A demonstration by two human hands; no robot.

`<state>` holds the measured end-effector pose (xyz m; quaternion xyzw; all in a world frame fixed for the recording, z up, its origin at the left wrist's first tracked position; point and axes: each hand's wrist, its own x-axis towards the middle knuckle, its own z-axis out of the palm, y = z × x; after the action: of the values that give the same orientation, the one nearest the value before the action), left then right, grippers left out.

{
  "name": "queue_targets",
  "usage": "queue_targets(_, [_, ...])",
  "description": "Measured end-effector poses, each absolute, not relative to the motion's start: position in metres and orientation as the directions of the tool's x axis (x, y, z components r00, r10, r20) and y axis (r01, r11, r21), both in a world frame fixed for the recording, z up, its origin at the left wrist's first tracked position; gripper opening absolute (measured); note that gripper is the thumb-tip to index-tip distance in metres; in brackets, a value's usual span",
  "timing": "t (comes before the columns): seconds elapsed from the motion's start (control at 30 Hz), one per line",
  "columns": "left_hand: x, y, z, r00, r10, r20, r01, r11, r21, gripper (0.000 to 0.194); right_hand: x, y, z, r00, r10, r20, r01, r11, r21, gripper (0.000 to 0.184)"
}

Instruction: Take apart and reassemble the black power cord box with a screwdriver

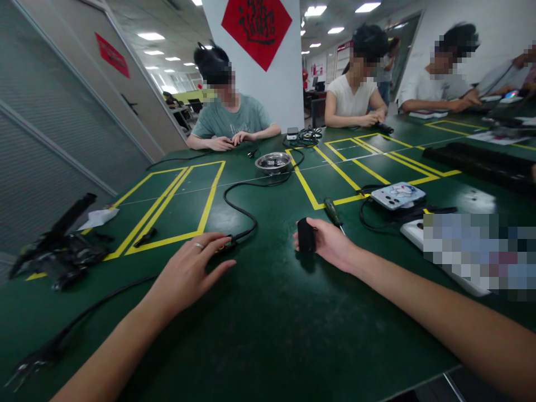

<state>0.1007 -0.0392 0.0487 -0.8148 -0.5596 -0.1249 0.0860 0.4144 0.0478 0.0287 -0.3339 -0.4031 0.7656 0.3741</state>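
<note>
My left hand (195,268) rests on the green table with its fingers stretched out and the thumb apart. Its fingertips touch a small dark fitting (226,244) on a black power cord (243,215), and the fingers partly cover it. At the lower left lies the cord's plug (36,360), its metal prongs pointing at me. My right hand (329,240) is turned on its side, fingers curled around a small black plastic piece (306,235). Just behind that hand lies a screwdriver (333,212) with a green handle, its shaft partly hidden by my wrist.
A metal bowl (273,163) with small parts stands mid-table. Right of me are a phone (397,195) and a white device (448,262). Black parts (71,251) pile up on the left, near a small black piece (145,237). Yellow tape (207,206) marks the table. Several people sit opposite.
</note>
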Motion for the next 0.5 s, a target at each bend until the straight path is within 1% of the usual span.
queue_targets(0.1, [0.072, -0.033, 0.048, 0.192, 0.965, 0.180, 0.981, -0.192, -0.017, 0.058, 0.421, 0.059, 0.029, -0.429, 0.858, -0.282, -0.328, -0.439, -0.836, 0.031])
queue_targets(0.17, [0.060, -0.030, 0.043, 0.128, 0.986, 0.110, 0.991, -0.130, 0.010, 0.061, 0.424, 0.065, 0.030, -0.385, 0.872, -0.302, -0.346, -0.440, -0.828, 0.031])
queue_targets(0.27, [0.052, -0.025, 0.033, 0.118, 0.992, 0.055, 0.988, -0.123, 0.097, 0.059, 0.429, 0.074, 0.030, -0.315, 0.894, -0.319, -0.360, -0.424, -0.831, 0.030])
queue_targets(0.4, [0.051, -0.020, 0.029, 0.131, 0.991, 0.039, 0.967, -0.136, 0.217, 0.054, 0.434, 0.082, 0.028, -0.199, 0.919, -0.340, -0.335, -0.390, -0.858, 0.029])
queue_targets(0.43, [0.050, -0.020, 0.030, 0.127, 0.991, 0.042, 0.963, -0.133, 0.233, 0.054, 0.435, 0.084, 0.028, -0.167, 0.925, -0.342, -0.322, -0.379, -0.867, 0.029])
queue_targets(0.5, [0.048, -0.019, 0.031, 0.101, 0.993, 0.064, 0.967, -0.113, 0.228, 0.056, 0.439, 0.087, 0.028, -0.104, 0.936, -0.337, -0.289, -0.353, -0.890, 0.029])
